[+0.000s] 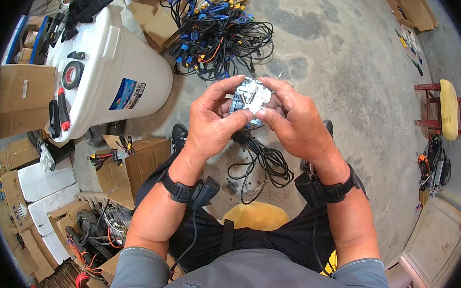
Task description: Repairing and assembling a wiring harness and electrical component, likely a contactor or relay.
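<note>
Both hands hold a small flat rectangular piece [251, 95] up in front of me; it has pale blue and white patches with dark marks, and its exact kind I cannot make out. My left hand [215, 112] grips its left side, thumb pressed on the lower face. On the right side, my right hand [292, 116] closes round it with the thumb near the other one. Below the hands a bundle of black cable [264, 165] lies between my feet; whether it joins the piece is hidden.
A large tangle of black and blue cables [222, 33] lies ahead on the concrete floor. At left, a white bucket [145, 68] carries a roll of black tape [73, 75] and red-handled cutters [63, 110]. An open cardboard box [135, 169] stands near my left leg; a yellow-seated stool [448, 110] is right.
</note>
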